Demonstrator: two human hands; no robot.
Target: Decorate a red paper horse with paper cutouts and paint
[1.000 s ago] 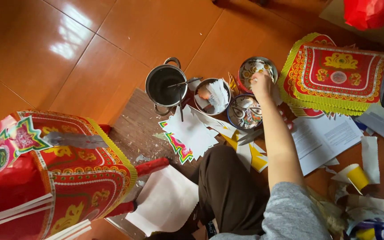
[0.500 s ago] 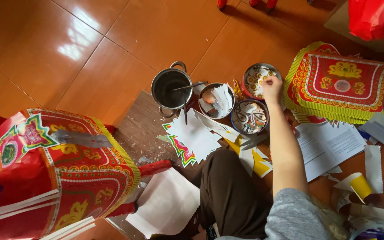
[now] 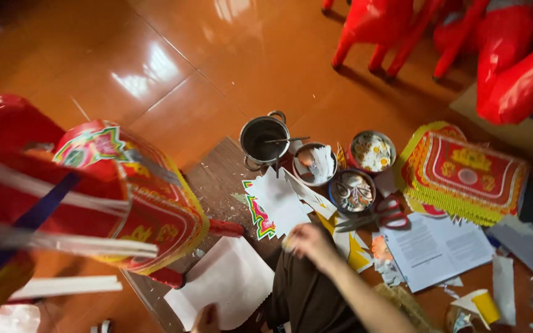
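Paper craft on the floor, partway by the look of it. Red paper form (image 3: 124, 197) with printed gold-and-green trim fills the left of the frame; its near face looks covered already, though blurred white strips cross it and the lower left runs off the edge. A second trimmed red panel (image 3: 464, 176) lies flat at right, apparently finished or waiting to be fixed on.

Right hand (image 3: 308, 240), bottom centre, is drawn back over the dark trousers, fingers curled; motion blur hides whether it pinches a small scrap, so cannot tell. Left hand (image 3: 206, 319) shows only as fingertips at the bottom edge, touching the near edge of a white sheet (image 3: 226, 290); grip not visible.

Supplies above the right hand: steel pot (image 3: 265, 139) with a stick across its rim, a bowl of white scraps (image 3: 314, 163), two bowls of printed cut-outs (image 3: 371, 151) (image 3: 353, 191), red-handled scissors (image 3: 384, 213) lying loose. Cut pieces (image 3: 279, 200) with coloured edging lie unused between bowls and hand, so plenty seems left to stick on. Printed sheet (image 3: 436, 246) and offcuts sit lower right.

Hard to read: pot contents, cut-out designs, blurred red shapes (image 3: 495, 49) in the upper right, and clutter at the bottom right corner.
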